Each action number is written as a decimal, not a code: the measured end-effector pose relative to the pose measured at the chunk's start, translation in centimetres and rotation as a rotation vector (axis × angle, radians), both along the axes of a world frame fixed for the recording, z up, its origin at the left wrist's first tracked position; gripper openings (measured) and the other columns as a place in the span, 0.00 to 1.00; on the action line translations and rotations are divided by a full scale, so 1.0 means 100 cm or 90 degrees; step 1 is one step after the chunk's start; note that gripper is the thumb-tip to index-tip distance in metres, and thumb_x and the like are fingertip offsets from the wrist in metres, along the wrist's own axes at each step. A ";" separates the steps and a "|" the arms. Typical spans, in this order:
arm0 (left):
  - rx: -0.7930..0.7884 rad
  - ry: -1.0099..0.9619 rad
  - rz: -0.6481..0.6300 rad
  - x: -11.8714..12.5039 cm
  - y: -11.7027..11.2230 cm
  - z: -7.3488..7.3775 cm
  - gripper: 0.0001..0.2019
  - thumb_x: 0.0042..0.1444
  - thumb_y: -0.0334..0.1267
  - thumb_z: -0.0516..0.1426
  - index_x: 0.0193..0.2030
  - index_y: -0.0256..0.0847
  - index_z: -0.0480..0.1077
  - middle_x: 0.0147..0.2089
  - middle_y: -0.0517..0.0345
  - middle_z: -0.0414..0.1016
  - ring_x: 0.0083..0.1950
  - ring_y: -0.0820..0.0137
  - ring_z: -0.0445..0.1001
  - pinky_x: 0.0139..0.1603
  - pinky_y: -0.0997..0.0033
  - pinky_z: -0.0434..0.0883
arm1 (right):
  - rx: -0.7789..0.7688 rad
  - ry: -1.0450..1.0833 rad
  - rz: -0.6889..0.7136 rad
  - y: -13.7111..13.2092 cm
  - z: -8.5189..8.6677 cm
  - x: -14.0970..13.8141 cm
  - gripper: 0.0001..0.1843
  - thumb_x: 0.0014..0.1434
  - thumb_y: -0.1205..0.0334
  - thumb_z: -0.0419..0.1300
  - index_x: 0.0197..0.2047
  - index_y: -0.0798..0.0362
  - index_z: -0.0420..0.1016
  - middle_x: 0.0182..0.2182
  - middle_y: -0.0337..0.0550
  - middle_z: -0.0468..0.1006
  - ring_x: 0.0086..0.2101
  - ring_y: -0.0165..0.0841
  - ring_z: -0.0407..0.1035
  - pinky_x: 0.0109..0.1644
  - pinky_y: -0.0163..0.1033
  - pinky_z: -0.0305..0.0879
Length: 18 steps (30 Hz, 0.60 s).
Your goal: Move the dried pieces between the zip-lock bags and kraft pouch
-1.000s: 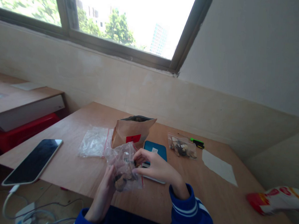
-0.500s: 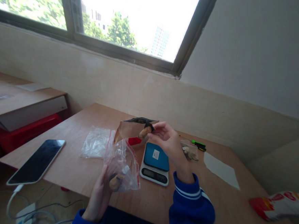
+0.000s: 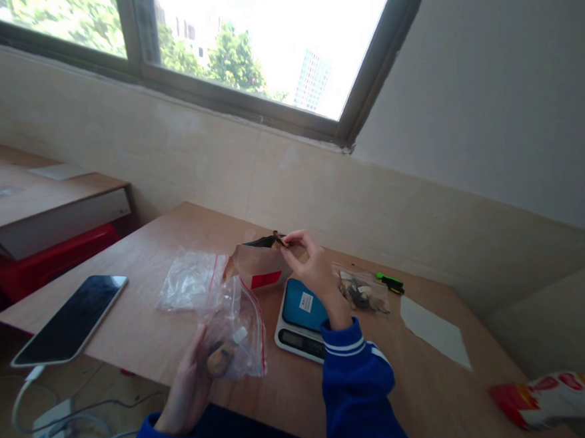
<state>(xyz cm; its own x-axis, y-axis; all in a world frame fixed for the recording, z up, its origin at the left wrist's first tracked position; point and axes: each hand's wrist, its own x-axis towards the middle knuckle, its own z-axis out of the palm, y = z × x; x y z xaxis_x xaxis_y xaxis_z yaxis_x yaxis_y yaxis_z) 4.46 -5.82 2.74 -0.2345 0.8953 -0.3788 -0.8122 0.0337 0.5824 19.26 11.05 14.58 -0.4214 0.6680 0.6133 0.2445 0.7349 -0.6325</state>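
My left hand holds a clear zip bag with a red seal strip and a few brown pieces inside, at the table's near edge. My right hand reaches over the open mouth of a brown paper bag with a red label, its fingers pinched at the bag's rim; what they pinch is too small to name. A small blue-topped digital scale sits under my right wrist.
On the wooden table lie empty clear bags, a filled clear bag, a green marker, a white paper, a phone at the left, and a red-white packet at the right.
My right hand left the clear bag with a brown piece, carried it up and across, and now sits at the paper bag's mouth. The left hand kept hold of the clear bag.
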 end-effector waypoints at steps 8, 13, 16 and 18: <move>0.010 0.006 -0.009 0.006 0.000 -0.004 0.22 0.62 0.46 0.50 0.61 0.44 0.66 0.57 0.56 0.74 0.65 0.63 0.64 0.66 0.60 0.58 | 0.133 -0.349 -0.037 -0.031 0.003 0.004 0.14 0.65 0.55 0.54 0.37 0.53 0.76 0.37 0.45 0.79 0.41 0.37 0.70 0.49 0.44 0.60; 0.003 -0.003 -0.021 0.008 0.000 -0.002 0.21 0.62 0.46 0.50 0.59 0.44 0.69 0.55 0.55 0.76 0.64 0.62 0.65 0.66 0.59 0.59 | 0.149 -0.375 -0.062 -0.031 0.000 0.003 0.17 0.67 0.53 0.50 0.42 0.54 0.77 0.42 0.48 0.79 0.45 0.40 0.69 0.51 0.47 0.61; 0.002 -0.001 -0.022 0.008 0.000 -0.002 0.20 0.62 0.47 0.50 0.58 0.44 0.70 0.55 0.55 0.76 0.64 0.61 0.66 0.65 0.59 0.60 | 0.160 -0.299 -0.066 -0.029 -0.001 -0.001 0.15 0.66 0.57 0.52 0.50 0.54 0.73 0.47 0.49 0.77 0.49 0.40 0.68 0.55 0.47 0.61; 0.004 0.002 -0.025 0.008 0.000 -0.003 0.20 0.61 0.47 0.51 0.56 0.43 0.71 0.55 0.54 0.76 0.63 0.61 0.66 0.65 0.58 0.60 | 0.168 -0.221 -0.068 -0.033 -0.002 -0.003 0.14 0.66 0.62 0.52 0.52 0.53 0.71 0.50 0.49 0.75 0.52 0.38 0.66 0.58 0.47 0.60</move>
<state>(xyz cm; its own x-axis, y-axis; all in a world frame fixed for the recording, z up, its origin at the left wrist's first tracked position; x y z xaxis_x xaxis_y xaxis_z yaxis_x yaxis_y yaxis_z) 5.30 -5.80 2.48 -0.2009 0.9061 -0.3723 -0.8081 0.0615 0.5858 18.96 7.77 14.37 -0.5694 0.5583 0.6034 0.4921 0.8194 -0.2939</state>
